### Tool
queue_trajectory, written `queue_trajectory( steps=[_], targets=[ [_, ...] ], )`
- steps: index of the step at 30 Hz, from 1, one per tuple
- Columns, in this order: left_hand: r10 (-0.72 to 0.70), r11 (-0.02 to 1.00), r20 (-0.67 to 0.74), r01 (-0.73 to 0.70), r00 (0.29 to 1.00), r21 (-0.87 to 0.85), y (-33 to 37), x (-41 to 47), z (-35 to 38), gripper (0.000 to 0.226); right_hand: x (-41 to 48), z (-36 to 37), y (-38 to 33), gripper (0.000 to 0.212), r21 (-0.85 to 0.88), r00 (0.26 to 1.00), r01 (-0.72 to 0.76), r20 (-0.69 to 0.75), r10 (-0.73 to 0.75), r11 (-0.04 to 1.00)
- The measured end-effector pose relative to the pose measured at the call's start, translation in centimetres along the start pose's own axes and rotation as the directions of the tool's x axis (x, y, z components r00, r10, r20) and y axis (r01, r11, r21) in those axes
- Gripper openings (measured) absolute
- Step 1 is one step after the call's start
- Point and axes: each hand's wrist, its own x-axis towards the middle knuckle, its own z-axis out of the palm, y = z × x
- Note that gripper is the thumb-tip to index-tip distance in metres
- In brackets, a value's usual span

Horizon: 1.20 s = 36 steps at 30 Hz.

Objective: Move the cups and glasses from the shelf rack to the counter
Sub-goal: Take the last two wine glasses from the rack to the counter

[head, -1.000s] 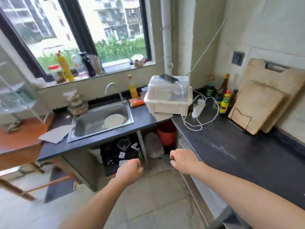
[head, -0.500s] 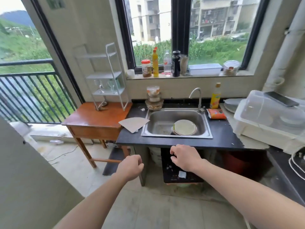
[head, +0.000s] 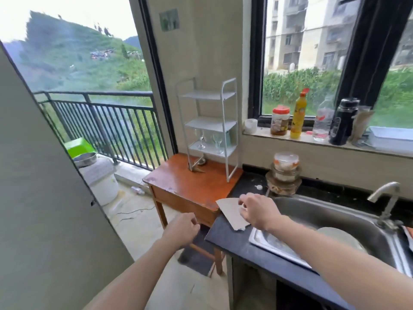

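Note:
A white three-tier shelf rack stands on a small wooden table left of the dark counter. On its lowest tier stand two clear stemmed glasses, with a greenish cup behind them. The upper tiers look bare. My left hand hovers in front of the table with fingers loosely curled, holding nothing. Over the counter's left end floats my right hand, also curled and empty, just above a sheet of paper.
A steel sink with a plate and tap fills the counter's right part. Stacked containers sit behind it. Bottles and jars line the windowsill. A balcony railing and white bucket are at the left.
My view has swung left from the counter corner and drawn nearer, so the rack and table are now central. Both hands have stayed out in front, empty.

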Motion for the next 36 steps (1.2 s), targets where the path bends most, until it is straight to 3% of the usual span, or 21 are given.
queue_trajectory(
  steps=[7,13,19,22,26,32,36],
  targets=[
    [-0.112,0.99,-0.052,0.106,0.992,-0.092,-4.4,8.5,-3.5,0.014,12.6,2.1,-2.3,0.027,0.039,0.996,0.082,0.025,-0.083,0.996],
    [-0.051,0.993,-0.04,0.046,0.998,-0.106,-9.2,18.8,-5.7,0.019,21.9,6.2,-4.1,0.031,0.048,0.998,0.06,-0.012,-0.06,0.997],
    [0.06,0.996,0.048,-0.057,0.997,-0.069,-13.9,30.1,-9.4,0.014,32.0,8.8,-5.2,0.04,0.124,0.987,-0.14,-0.061,0.148,0.982],
    [0.108,0.991,0.051,-0.103,0.993,-0.085,-14.5,35.7,-11.7,0.018,35.9,9.5,-5.4,0.046,0.217,0.955,-0.254,-0.099,0.28,0.942],
    [0.164,0.986,0.017,-0.164,0.986,0.038,-13.6,41.3,-12.7,0.02,38.8,11.1,-4.2,0.055,0.313,0.89,-0.403,-0.086,0.448,0.86],
    [0.124,0.964,0.103,-0.096,0.987,-0.248,-10.7,50.4,-9.4,0.013,43.3,14.0,-0.6,0.066,0.484,0.771,-0.527,-0.074,0.633,0.698],
    [0.098,0.943,0.171,-0.036,0.98,-0.33,-9.2,56.2,-7.5,0.041,46.8,16.9,1.1,0.074,0.623,0.688,-0.56,-0.016,0.725,0.546]
  ],
)
